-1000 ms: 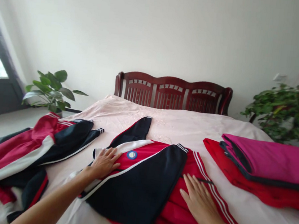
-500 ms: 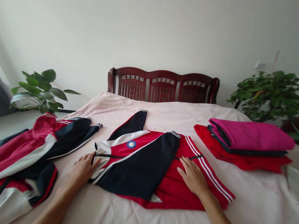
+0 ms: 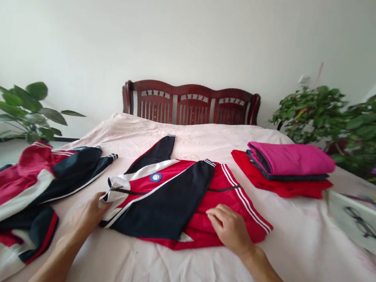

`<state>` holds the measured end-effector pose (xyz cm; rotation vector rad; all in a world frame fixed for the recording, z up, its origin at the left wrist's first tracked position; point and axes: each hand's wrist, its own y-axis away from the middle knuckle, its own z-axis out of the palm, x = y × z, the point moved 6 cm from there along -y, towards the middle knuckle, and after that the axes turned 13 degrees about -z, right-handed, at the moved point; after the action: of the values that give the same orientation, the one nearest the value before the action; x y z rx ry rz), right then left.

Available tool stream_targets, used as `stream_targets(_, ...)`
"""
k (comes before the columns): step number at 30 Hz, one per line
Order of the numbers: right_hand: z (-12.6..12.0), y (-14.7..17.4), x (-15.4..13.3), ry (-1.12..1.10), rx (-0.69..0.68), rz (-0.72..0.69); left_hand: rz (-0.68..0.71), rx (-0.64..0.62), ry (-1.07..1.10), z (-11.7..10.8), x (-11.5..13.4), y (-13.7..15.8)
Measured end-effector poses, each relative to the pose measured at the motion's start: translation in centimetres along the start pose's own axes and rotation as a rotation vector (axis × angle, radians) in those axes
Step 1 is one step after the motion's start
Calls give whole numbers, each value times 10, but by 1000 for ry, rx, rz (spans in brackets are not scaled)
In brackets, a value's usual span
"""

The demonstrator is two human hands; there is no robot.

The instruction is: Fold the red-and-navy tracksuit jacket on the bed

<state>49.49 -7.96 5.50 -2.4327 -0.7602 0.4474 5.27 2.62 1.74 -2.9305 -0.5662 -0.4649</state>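
A half-folded track jacket (image 3: 163, 197) in red, navy and white lies in the middle of the bed, one navy sleeve stretched toward the headboard. My left hand (image 3: 91, 214) rests at its white collar edge on the left side, fingers curled against the fabric. My right hand (image 3: 230, 228) lies on the red right part of the jacket near its lower edge, fingers bent and pressing or pinching the cloth. Whether either hand truly grips the fabric is unclear.
A heap of unfolded red, navy and white jackets (image 3: 6, 192) lies at the left. A folded stack of red and magenta clothes (image 3: 287, 169) sits at the right. A white box with glasses (image 3: 359, 221) lies far right. Potted plants (image 3: 344, 119) flank the wooden headboard (image 3: 190, 104).
Both hands have slid toward me along the jacket, the left from the chest to the collar edge, the right to the lower red part. The camera has pulled back and turned right.
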Motion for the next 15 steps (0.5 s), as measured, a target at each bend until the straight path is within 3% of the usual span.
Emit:
stream_targets(3, 15, 5, -51, -57, -172, -75, 118, 189, -63, -17, 26, 21)
stream_targets(5, 27, 8, -67, 9, -242, -52, 267, 242, -53, -22, 51, 41)
stream_targets(9, 38, 5, -67, 53, -270, 52, 441, 233, -68, -17, 86, 78)
stream_targets(12, 35, 4, -72, -56, -276, -51, 459, 370, -90, -17, 95, 96)
stream_targets(15, 32, 10, -84, -160, -290, -185, 529, 252, -36, -6, 97, 98)
